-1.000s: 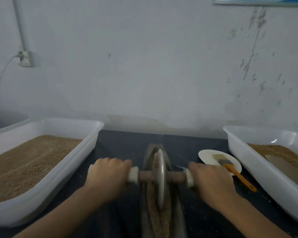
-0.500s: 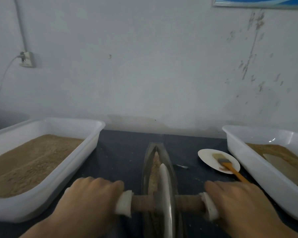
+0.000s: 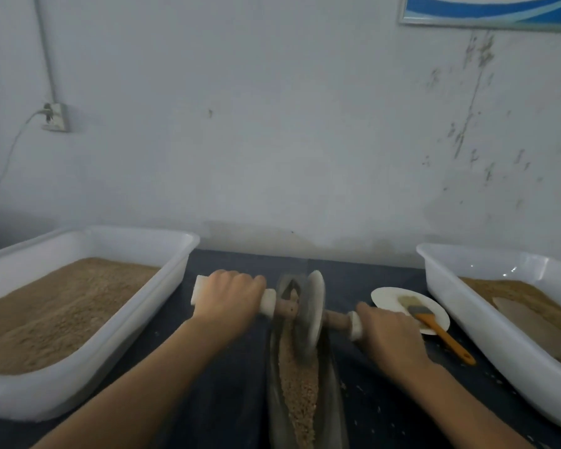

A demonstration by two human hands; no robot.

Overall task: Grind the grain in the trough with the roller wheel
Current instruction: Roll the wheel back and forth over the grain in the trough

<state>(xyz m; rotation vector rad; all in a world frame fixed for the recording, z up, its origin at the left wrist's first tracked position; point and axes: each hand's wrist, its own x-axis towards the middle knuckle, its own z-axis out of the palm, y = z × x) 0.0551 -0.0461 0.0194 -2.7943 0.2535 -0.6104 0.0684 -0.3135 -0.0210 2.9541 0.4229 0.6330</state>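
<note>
A narrow grey trough (image 3: 336,393) runs away from me down the middle of the dark table, with tan grain (image 3: 297,384) lying along its channel. The metal roller wheel (image 3: 311,312) stands in the trough near its far end, tilted a little, on a wooden axle with white end caps. My left hand (image 3: 229,301) grips the left handle. Around the right handle curls my right hand (image 3: 391,335), which sits lower and nearer to me than the left.
A white tub (image 3: 136,322) of tan meal stands at the left. Another white tub (image 3: 486,338) with meal and a flat scoop is at the right. Between trough and right tub lies a small white plate (image 3: 386,298) with an orange-handled brush (image 3: 434,325). A wall closes the back.
The wheel had rolled toward me, then went back to the far end of the trough; both arms stretched forward with it. More grain shows in the near channel.
</note>
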